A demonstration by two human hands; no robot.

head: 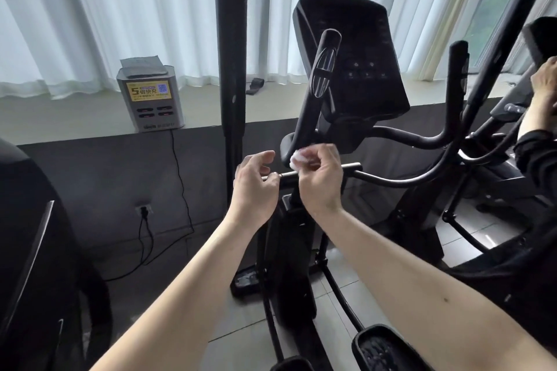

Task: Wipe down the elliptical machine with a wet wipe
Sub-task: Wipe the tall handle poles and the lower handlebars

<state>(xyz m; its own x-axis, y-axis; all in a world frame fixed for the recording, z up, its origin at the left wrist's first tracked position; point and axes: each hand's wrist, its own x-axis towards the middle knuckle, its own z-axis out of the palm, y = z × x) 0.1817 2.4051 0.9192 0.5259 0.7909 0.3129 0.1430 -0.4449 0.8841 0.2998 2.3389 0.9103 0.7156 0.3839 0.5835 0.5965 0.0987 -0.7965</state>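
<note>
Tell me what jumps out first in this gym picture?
The right hand pinches a small crumpled white wet wipe at the centre, just above a silver metal crossbar, with the left hand close beside it. Behind them rises the black elliptical machine with its dark console, against white pleated curtains. On the pale ledge at left sits a grey charging box with a yellow screen.

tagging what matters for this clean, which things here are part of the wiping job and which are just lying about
Part of the job: wipe; elliptical machine; its silver bar.

Just lying about: charging box on the sill; strap; wall socket and cables; curtains.
</note>
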